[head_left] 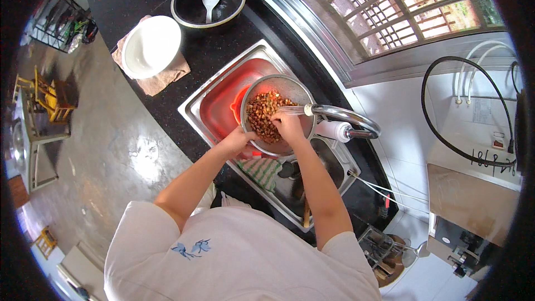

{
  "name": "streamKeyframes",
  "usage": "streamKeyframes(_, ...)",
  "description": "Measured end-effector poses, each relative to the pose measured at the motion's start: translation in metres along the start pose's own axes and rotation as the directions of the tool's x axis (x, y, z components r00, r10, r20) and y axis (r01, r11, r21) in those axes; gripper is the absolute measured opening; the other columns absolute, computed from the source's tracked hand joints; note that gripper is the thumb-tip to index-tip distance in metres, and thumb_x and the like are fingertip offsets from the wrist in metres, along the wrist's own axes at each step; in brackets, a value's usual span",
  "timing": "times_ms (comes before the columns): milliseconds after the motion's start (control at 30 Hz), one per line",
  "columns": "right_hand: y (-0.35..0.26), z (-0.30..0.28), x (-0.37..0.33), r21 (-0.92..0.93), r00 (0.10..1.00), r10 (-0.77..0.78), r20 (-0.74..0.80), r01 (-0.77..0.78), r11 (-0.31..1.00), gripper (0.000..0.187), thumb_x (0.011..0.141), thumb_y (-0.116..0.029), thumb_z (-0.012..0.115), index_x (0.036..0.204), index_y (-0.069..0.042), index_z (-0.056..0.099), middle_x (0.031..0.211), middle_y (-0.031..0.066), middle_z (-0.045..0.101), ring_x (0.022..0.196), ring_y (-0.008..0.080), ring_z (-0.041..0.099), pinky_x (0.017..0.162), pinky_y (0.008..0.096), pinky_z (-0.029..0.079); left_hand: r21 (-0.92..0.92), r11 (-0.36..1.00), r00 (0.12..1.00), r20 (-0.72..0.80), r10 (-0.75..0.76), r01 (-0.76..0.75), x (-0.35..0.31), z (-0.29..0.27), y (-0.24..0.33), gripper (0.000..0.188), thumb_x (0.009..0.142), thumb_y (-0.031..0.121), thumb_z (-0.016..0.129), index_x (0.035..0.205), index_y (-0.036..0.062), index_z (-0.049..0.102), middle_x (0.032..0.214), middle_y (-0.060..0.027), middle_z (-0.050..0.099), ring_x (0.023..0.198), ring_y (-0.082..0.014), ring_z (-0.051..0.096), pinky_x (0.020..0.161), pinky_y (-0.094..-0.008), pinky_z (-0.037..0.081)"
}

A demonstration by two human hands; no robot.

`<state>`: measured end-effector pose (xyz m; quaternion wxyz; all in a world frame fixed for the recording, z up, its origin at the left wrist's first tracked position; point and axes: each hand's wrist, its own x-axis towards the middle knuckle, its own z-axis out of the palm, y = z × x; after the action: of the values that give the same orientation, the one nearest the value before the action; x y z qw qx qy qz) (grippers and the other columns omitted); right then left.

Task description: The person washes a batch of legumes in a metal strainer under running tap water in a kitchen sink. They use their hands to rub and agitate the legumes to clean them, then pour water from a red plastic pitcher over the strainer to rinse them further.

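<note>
Over the sink point(266, 50), a round grey bowl point(304, 90) holds many small brown and tan pieces point(262, 112), possibly beans or nuts. My left hand point(238, 140) grips the bowl's near left rim. Inside the bowl is my right hand point(290, 127), its fingers bent together at the pieces; whatever lies between them is hidden. Water streams from the curved metal tap point(340, 112) into the bowl, right beside my right hand. Part of an orange-red container point(237, 103) shows beneath the bowl's left side.
A green striped cloth point(262, 171) lies by the second basin, where a dark pan point(326, 161) sits. On the black counter stand a white bowl point(151, 47) on a brown cloth point(161, 82) and a black bowl point(186, 8) with a white spoon point(210, 3). A barred window point(401, 11) is behind.
</note>
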<state>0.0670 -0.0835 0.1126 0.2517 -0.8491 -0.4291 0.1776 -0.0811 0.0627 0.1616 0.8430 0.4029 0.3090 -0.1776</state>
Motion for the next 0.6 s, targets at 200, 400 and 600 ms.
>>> streamKeyframes(200, 0.013, 0.000, 0.019, 0.131, 0.864, 0.069, -0.499, -0.004, 0.991, 0.018, 0.073, -0.004, 0.067, 0.090, -0.007, 0.064, 0.090, 0.0112, 0.062, 0.086, 0.0289, 0.059, 0.079, 0.0378, 0.047, -0.157, 0.983, 0.994, -0.066, 0.087, -0.096, 0.018, -0.006, -0.017, 0.040, 0.084, 0.005, 0.049, 0.122, -0.0032, 0.041, 0.096, -0.0162, 0.063, 0.066, -0.0241, 0.065, 0.052, -0.0340, 0.057)
streamKeyframes(400, -0.008, 0.020, 0.038, 0.161, 0.832, 0.211, -0.513, -0.148, 0.976, 0.027, 0.082, -0.019, 0.063, 0.105, -0.006, 0.057, 0.103, 0.0181, 0.055, 0.099, 0.0358, 0.050, 0.088, 0.0451, 0.039, 0.021, 0.999, 0.999, 0.038, -0.038, 0.037, 0.014, 0.001, -0.012, 0.037, 0.084, 0.005, 0.049, 0.120, -0.0013, 0.042, 0.099, -0.0158, 0.062, 0.063, -0.0225, 0.064, 0.045, -0.0312, 0.055)
streamKeyframes(600, -0.045, 0.023, 0.017, 0.122, 0.980, -0.081, -0.181, 0.105, 0.987, 0.024, 0.072, -0.010, 0.068, 0.093, -0.007, 0.058, 0.107, 0.0115, 0.052, 0.103, 0.0343, 0.046, 0.089, 0.0423, 0.039, -0.042, 0.999, 0.999, 0.042, 0.011, -0.009, 0.023, -0.009, -0.023, 0.042, 0.082, 0.001, 0.045, 0.123, -0.0012, 0.038, 0.102, -0.0180, 0.060, 0.067, -0.0252, 0.066, 0.044, -0.0305, 0.055)
